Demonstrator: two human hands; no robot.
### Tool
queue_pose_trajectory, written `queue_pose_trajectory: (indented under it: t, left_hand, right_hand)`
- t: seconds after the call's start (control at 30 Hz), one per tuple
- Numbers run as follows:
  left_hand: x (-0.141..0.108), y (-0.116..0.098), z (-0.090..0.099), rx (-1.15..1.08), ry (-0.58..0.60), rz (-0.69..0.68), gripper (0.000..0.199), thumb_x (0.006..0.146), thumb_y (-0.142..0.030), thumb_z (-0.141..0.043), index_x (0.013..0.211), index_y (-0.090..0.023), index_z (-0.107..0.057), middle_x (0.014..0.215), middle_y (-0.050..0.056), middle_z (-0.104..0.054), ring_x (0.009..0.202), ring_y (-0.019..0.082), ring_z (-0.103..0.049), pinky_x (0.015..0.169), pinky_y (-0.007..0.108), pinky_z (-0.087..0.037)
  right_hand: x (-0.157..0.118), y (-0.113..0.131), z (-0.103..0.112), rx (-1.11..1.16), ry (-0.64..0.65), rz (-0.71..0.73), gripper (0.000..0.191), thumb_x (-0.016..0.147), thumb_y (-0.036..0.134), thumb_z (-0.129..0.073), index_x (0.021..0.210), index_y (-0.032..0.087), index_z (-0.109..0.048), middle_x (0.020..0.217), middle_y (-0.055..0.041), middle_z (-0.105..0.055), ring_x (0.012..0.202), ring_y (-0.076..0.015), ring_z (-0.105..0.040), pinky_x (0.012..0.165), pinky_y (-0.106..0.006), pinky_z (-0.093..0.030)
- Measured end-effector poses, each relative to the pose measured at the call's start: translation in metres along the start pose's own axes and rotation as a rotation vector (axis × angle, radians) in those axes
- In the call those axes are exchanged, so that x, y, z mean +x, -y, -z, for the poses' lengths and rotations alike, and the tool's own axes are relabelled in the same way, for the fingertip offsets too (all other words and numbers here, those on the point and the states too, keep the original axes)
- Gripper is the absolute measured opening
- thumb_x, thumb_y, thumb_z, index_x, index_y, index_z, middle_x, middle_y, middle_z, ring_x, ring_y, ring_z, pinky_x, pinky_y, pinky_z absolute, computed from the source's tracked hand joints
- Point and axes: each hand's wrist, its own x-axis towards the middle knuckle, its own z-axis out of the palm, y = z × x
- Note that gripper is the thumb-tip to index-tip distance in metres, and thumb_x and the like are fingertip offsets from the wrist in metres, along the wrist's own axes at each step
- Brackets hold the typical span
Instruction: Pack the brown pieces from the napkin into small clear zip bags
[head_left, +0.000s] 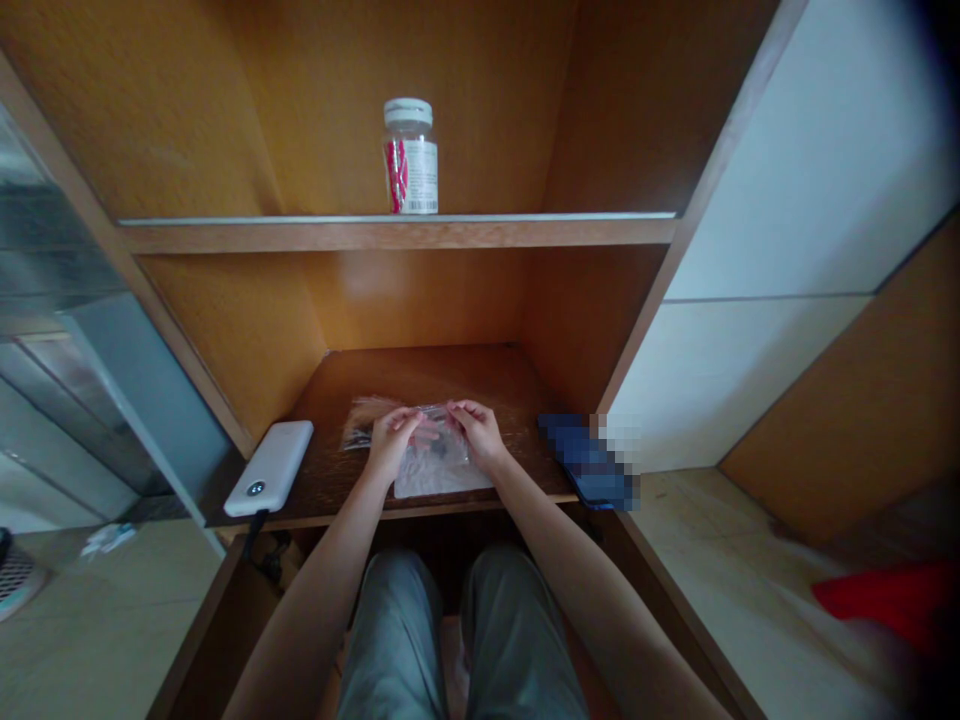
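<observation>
Clear plastic bag lies near the front edge of a brown wooden desktop, its top edge raised between a seated person's two bare hands. The left hand pinches the plastic between thumb and fingers; the right hand holds it the same way, with a narrow gap between the two sets of fingertips. The plastic is glossy and see-through, so whether it is one bag or two layers cannot be told for sure. Just left of the left hand lies a second clear packet with something dark inside. At the far left of the desktop sits a white power bank, a black cable at its near end; at the right lies a dark blue phone-like object, partly pixelated. Above, a white-capped bottle stands on a shelf.
</observation>
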Motion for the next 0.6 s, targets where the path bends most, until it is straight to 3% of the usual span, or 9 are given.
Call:
queue_pose_trajectory:
  t: [0.23, 0.47, 0.6]
  left_hand:
    - [0.0025, 0.0062, 0.0011, 0.031, -0.006, -0.029, 0.021, 0.066, -0.033, -0.065, 0.074, -0.015, -0.058, 0.064, 0.002, -0.066, 0.056, 0.018, -0.065, 0.045, 0.026, -0.050]
    - [0.0016, 0.0054, 0.0008, 0.101, 0.113, -0.007, 0.025, 0.069, -0.037, -0.061, 0.079, -0.015, -0.057, 0.070, 0.005, -0.067, 0.061, 0.020, -0.065, 0.044, 0.027, -0.050]
    - [0.0015, 0.0042, 0.0009, 0.139, 0.110, -0.034, 0.025, 0.070, -0.036, -0.060, 0.081, -0.014, -0.058, 0.069, 0.005, -0.067, 0.061, 0.020, -0.065, 0.048, 0.027, -0.051]
  right_hand:
    - [-0.0023, -0.0007, -0.0032, -0.020, 0.038, -0.011, 0.020, 0.063, 0.037, -0.065, 0.066, 0.018, -0.061, 0.059, 0.0013, -0.058, 0.043, -0.0070, -0.041, 0.039, -0.020, -0.029]
    - [-0.0020, -0.0007, -0.0027, -0.065, 0.040, -0.012, 0.017, 0.063, 0.035, -0.065, 0.066, 0.018, -0.063, 0.067, -0.0016, -0.064, 0.050, -0.0098, -0.050, 0.044, -0.021, -0.035]
    - [-0.0025, -0.0009, -0.0033, -0.068, 0.053, -0.037, 0.017, 0.063, 0.035, -0.065, 0.066, 0.019, -0.062, 0.066, -0.0014, -0.064, 0.050, -0.0102, -0.051, 0.042, -0.021, -0.034]
